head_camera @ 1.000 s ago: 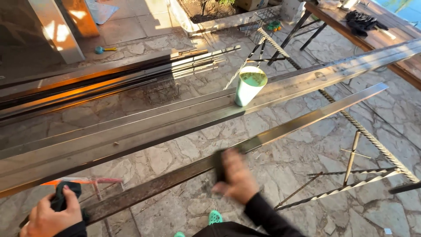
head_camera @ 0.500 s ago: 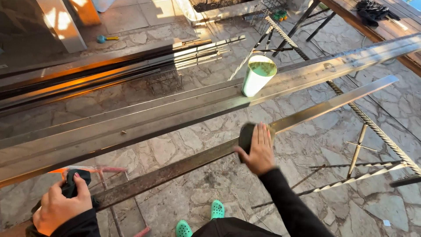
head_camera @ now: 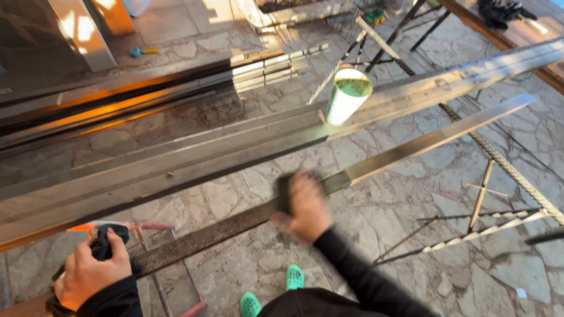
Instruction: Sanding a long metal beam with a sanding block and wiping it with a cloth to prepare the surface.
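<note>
Lower centre: our right hand [head_camera: 306, 206], blurred, presses a dark pad [head_camera: 284, 192] onto the rusty steel bar [head_camera: 205, 235]. Lower left: our left hand [head_camera: 91, 271] grips a black clamp handle [head_camera: 104, 242].

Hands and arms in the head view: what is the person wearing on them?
Both hands are bare, without gloves. The left hand and the right hand come out of long, close-fitting black sleeves that reach the wrists. The right hand is blurred. No rings, watch or markings can be made out.

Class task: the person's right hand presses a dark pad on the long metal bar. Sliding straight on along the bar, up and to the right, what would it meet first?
The right hand seems to meet only more bare bar. The green-rimmed cup stands on another beam.
</note>
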